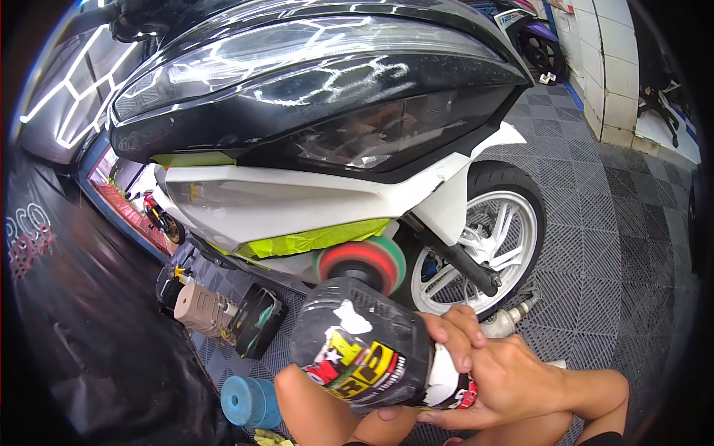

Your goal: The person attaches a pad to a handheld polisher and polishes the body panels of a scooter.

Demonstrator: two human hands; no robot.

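Note:
Both my hands are wrapped round a black polisher [361, 346] covered with stickers. My right hand [513, 375] is closed over its rear end. The fingers of my left hand [457, 334] curl over the tool just ahead of it; the rest of that hand is mostly hidden beneath. The red and green polishing pad [361, 260] is blurred as if spinning. It is at the lower edge of a motorcycle's white fairing [297, 201], beside yellow-green masking tape [316, 238]. Whether the pad touches the panel, I cannot tell.
Above is the glossy black front fairing [297, 93]; to the right, the white-rimmed wheel [487, 245]. A beige machine [204, 312], a black open case [256, 320] and a blue container [251, 401] stand on the gridded floor [576, 260]. A dark sheet [82, 312] hangs at left.

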